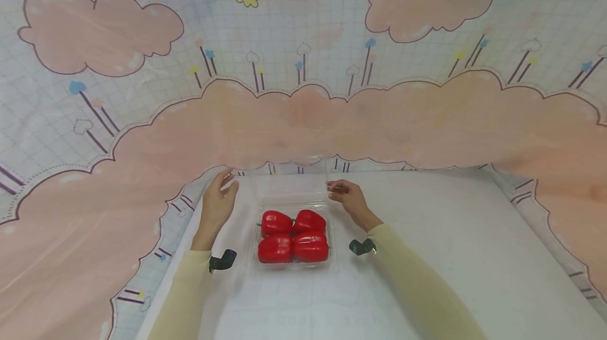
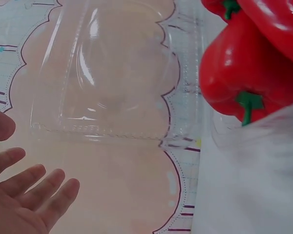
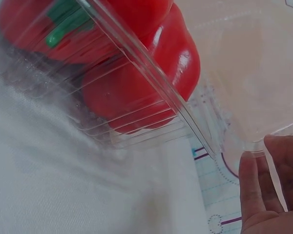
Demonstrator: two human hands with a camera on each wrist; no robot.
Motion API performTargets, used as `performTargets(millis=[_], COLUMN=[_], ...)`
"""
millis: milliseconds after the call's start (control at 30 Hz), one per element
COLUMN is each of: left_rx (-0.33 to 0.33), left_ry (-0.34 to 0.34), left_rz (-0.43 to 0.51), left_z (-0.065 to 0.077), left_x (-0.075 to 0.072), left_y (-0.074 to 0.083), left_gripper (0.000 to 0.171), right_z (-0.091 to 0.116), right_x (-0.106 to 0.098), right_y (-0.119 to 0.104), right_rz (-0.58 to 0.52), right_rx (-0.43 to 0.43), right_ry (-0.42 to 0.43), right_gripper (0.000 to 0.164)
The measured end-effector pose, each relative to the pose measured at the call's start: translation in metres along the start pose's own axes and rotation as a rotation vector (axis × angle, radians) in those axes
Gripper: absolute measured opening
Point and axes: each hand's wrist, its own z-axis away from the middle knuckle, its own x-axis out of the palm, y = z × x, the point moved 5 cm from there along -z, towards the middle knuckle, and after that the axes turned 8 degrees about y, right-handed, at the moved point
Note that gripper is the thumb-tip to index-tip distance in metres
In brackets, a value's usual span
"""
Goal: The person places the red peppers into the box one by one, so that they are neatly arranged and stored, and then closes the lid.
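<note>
A clear plastic clamshell box [image 1: 332,265] sits on the white table with several red bell peppers [image 1: 310,246] packed in two rows in its base. Its transparent lid [image 1: 291,184] stands raised at the far side. My right hand [image 1: 348,197] pinches the lid's right edge between thumb and fingertips; the right wrist view shows that edge [image 3: 254,145] at the fingertips. To the left of the lid, my left hand [image 1: 219,205] is held up with fingers spread and nothing in it. In the left wrist view a gap separates those fingers [image 2: 49,192] from the lid.
The white table [image 1: 427,255] extends to the right of the box and towards me. A patterned cloth [image 1: 403,124] with pink clouds hangs behind the table and along its sides. Dark wrist-worn devices [image 1: 223,260] sit at both sleeve cuffs.
</note>
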Motion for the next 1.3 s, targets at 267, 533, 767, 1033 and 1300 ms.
performTargets(millis=[267,533,767,1033,1300], left_rx=[-0.048,-0.052,-0.045,-0.058,-0.034], left_ry=[-0.022,-0.016,0.009,-0.026,-0.042], left_rz=[0.070,0.086,0.044,0.050,0.074], left_z=[-0.015,-0.021,-0.020,-0.013,-0.010], left_x=[0.007,0.013,0.015,0.015,0.013], left_y=[0.003,0.008,0.013,0.010,0.006], left_gripper=[0.046,0.040,0.039,0.045,0.049], right_z=[0.001,0.004,0.005,0.007,0.008], right_x=[0.000,0.001,0.002,0.003,-0.001], right_y=[0.001,0.001,0.000,-0.001,-0.004], right_rz=[0.046,0.058,0.063,0.066,0.168], right_rx=[-0.002,-0.019,-0.044,-0.033,-0.067], right_ry=[0.013,0.016,0.022,0.026,0.073], right_gripper=[0.015,0.013,0.013,0.017,0.017])
